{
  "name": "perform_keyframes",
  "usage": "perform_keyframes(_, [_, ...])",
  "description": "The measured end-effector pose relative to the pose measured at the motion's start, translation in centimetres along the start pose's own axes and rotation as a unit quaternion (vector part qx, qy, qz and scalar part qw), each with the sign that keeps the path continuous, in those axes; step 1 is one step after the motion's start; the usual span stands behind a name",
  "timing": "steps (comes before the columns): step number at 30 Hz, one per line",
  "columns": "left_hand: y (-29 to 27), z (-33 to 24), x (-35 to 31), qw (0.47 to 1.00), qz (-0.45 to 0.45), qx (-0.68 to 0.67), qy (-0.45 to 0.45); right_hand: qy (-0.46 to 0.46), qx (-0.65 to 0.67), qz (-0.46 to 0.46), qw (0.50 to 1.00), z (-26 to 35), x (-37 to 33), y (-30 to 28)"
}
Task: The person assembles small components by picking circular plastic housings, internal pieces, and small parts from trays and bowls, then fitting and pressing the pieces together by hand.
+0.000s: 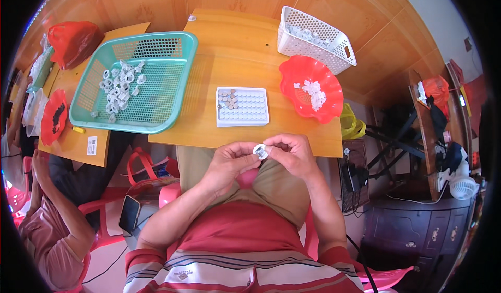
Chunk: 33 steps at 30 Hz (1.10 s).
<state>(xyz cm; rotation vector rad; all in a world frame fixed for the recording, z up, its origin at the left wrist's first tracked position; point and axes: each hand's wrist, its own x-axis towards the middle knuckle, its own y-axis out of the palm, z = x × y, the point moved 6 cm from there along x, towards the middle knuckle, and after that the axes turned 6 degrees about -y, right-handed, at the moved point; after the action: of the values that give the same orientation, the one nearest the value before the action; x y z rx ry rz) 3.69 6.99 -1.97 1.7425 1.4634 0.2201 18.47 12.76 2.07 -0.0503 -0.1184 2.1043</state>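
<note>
Just off the table's near edge, my left hand (229,165) and my right hand (292,154) meet in front of me. Between their fingertips is a small round white plastic part (260,151) with a grey inside. Both hands pinch it, the left from its left side and the right from its right. Beyond them on the table lies a white tray (242,116) with rows of round pockets; several small coin-like metal discs (228,100) sit at its upper left. What the right fingertips cover on the part is hidden.
Left stands a green basket (125,125) of white ring parts (121,87). Right are a red scalloped dish (292,74) holding small white pieces (314,93) and a white perforated basket (313,43). A co-worker's arm (60,204) shows at far left, near another red dish (48,105).
</note>
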Motion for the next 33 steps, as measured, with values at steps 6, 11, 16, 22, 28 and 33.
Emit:
perform_keyframes(6, [-0.9,0.9,0.3,0.999,-0.028,-0.022,0.009,0.008,0.008,0.032,0.999,0.2,0.2,0.3])
perform_keyframes(11, [-1.4,1.1,0.3,0.999,-0.047,-0.016,0.002,-0.026,-0.147,-0.087,0.985,2.0,2.2,-5.0])
perform_keyframes(16, [-1.0,0.8,0.1,0.997,-0.073,0.009,-0.009,-0.082,-0.364,-0.158,0.914,2.3,7.0,-11.5])
perform_keyframes(22, [-0.7,0.4,-0.6,0.995,-0.089,0.029,-0.022,0.0,-0.576,-0.07,0.815,0.2,11.4,-12.5])
perform_keyframes(28, [-0.9,0.7,-0.5,0.996,-0.079,0.019,-0.024,0.035,-0.637,0.004,0.77,-1.9,13.4,-13.2])
perform_keyframes(33, [-0.9,0.9,-0.2,0.997,-0.064,0.03,-0.033,0.063,-0.589,-0.023,0.805,-2.4,13.3,-14.3])
